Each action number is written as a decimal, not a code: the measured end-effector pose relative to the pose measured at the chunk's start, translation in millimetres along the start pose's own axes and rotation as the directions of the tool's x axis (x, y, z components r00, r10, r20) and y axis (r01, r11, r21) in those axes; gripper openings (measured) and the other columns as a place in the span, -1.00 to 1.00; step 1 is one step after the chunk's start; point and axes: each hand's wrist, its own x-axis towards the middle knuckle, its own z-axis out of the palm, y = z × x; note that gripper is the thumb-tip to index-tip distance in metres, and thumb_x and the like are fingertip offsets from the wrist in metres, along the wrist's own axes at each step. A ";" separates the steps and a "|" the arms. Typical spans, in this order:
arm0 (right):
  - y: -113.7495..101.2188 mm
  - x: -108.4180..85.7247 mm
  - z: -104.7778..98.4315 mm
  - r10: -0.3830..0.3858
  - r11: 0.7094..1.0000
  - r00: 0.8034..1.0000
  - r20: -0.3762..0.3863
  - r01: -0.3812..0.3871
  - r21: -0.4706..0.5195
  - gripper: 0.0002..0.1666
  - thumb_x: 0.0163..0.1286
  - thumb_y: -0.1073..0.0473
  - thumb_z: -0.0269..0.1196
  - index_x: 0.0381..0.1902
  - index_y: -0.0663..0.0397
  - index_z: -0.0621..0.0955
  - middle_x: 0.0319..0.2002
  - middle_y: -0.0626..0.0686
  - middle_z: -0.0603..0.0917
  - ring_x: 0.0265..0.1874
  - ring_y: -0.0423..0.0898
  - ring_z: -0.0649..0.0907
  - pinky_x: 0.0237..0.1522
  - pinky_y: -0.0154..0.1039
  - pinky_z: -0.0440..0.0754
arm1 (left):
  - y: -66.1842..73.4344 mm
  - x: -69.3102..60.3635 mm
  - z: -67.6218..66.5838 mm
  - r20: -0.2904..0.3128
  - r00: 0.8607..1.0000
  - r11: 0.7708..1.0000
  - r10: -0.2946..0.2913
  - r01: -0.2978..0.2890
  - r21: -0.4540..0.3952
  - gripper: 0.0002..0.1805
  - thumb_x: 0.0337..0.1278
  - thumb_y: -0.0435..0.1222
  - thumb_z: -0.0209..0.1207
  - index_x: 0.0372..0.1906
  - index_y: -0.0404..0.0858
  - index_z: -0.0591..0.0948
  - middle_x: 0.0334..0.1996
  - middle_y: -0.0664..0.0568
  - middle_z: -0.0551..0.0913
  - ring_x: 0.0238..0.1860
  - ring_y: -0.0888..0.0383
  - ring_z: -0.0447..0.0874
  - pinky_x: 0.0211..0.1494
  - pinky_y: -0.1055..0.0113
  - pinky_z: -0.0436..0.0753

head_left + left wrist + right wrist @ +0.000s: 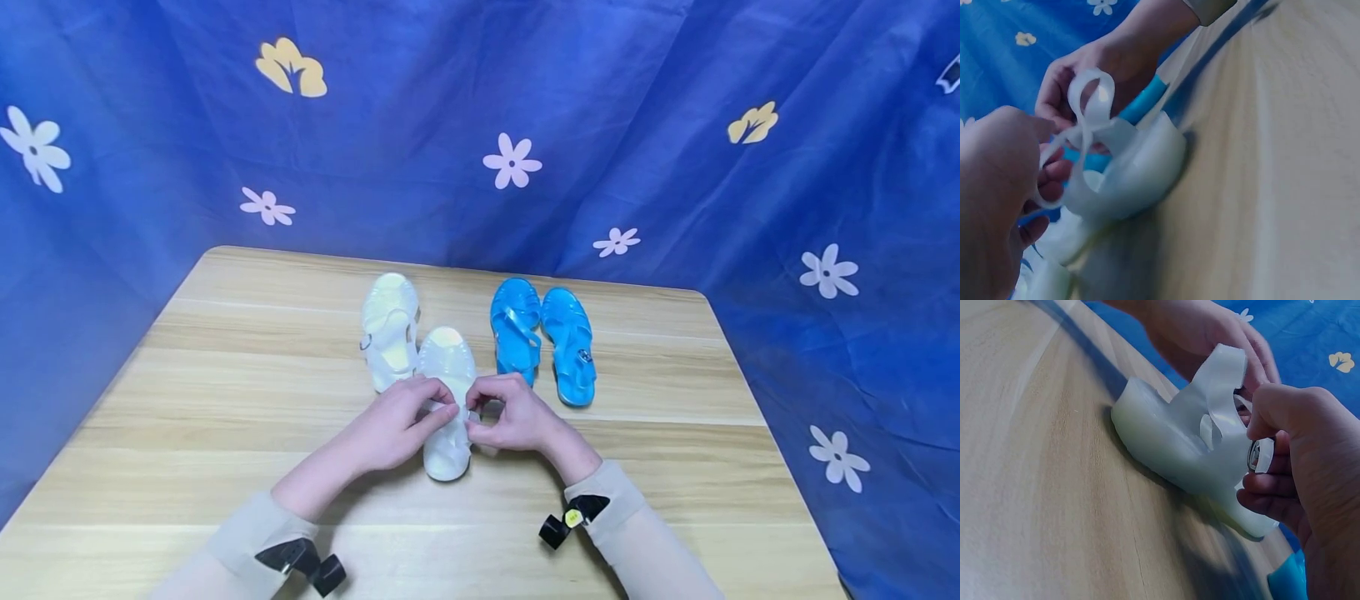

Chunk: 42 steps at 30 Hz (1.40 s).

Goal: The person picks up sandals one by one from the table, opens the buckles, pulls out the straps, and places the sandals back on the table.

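A white jelly sandal (447, 358) lies on the table between the two hands, its toe pointing away. My left hand (401, 421) pinches its strap from the left side, thumb and fingers meeting over the sandal. On the other side my right hand (517, 414) holds the metal buckle (1254, 455) between thumb and curled fingers, as the right wrist view shows. A strap loop (1094, 94) stands up above the heel in the left wrist view. The second white sandal (390, 333) lies just beyond, up and to the left, partly behind my left hand.
Two blue jelly sandals lie side by side at the back right: one (516, 321) is partly covered by my right hand, the other (573, 367) shows its buckle. The wooden table (247, 392) ends at a blue flowered curtain (420, 125) behind and at the sides.
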 end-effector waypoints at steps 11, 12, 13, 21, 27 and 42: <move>0.0 0.3 1.1 -0.010 1.000 1.000 -0.004 0.010 -0.003 -0.80 0.15 0.36 0.47 -0.29 0.05 0.70 -0.35 -0.01 0.75 -0.34 -0.08 0.70 -0.24 -0.06 0.78 | 6.3 11.0 -3.7 0.122 0.993 0.996 -0.002 -0.010 0.092 -0.77 0.54 -0.14 0.24 -0.37 0.03 0.59 -0.54 0.32 0.47 -0.44 0.27 0.45 -0.34 0.31 0.49; 0.6 0.1 0.9 -0.008 1.000 1.000 -0.004 0.008 -0.003 -0.81 0.16 0.35 0.46 -0.29 0.04 0.70 -0.35 -0.03 0.75 -0.34 -0.10 0.70 -0.23 -0.07 0.78 | 5.6 10.2 -3.7 0.124 0.992 0.997 -0.024 0.015 0.074 -0.77 0.54 -0.15 0.24 -0.36 0.03 0.58 -0.55 0.31 0.47 -0.45 0.27 0.44 -0.36 0.31 0.49; 1.3 -0.1 0.7 -0.008 1.000 1.000 -0.004 0.008 -0.001 -0.82 0.17 0.34 0.46 -0.29 0.04 0.70 -0.36 -0.04 0.74 -0.34 -0.12 0.70 -0.23 -0.08 0.78 | 4.9 9.4 -3.8 0.124 0.991 0.998 -0.043 0.036 0.057 -0.77 0.54 -0.16 0.23 -0.36 0.03 0.57 -0.55 0.30 0.47 -0.46 0.27 0.44 -0.38 0.31 0.48; -11.0 0.8 -0.2 -0.018 1.000 1.000 -0.019 0.019 0.016 -0.81 0.11 0.44 0.43 -0.30 0.23 0.67 -0.39 0.09 0.74 -0.38 0.08 0.71 -0.28 0.09 0.77 | -1.2 2.4 -3.4 0.104 0.993 0.999 -0.046 0.048 -0.016 -0.80 0.54 -0.17 0.22 -0.34 0.03 0.59 -0.54 0.33 0.51 -0.48 0.30 0.45 -0.38 0.30 0.50; 3.9 -7.4 1.2 -0.001 0.999 0.999 -0.037 0.002 0.035 -0.78 0.11 0.39 0.48 -0.27 0.14 0.70 -0.34 0.05 0.77 -0.33 0.05 0.75 -0.19 0.01 0.79 | -9.9 -7.3 -5.0 0.024 0.998 0.988 -0.063 0.065 -0.141 -0.81 0.57 -0.25 0.18 -0.31 -0.05 0.63 -0.36 0.29 0.72 -0.27 0.26 0.64 -0.11 0.22 0.63; 0.1 -14.1 -0.5 0.013 0.999 0.998 -0.059 -0.011 0.041 -0.73 0.16 0.51 0.51 -0.17 0.31 0.74 -0.27 0.16 0.79 -0.29 0.08 0.77 -0.17 -0.01 0.81 | -15.0 -16.8 -11.3 -0.119 0.992 0.973 -0.042 0.013 -0.231 -0.96 0.50 -0.27 0.28 -0.15 -0.14 0.70 -0.20 0.17 0.78 -0.04 0.19 0.76 0.21 -0.07 0.68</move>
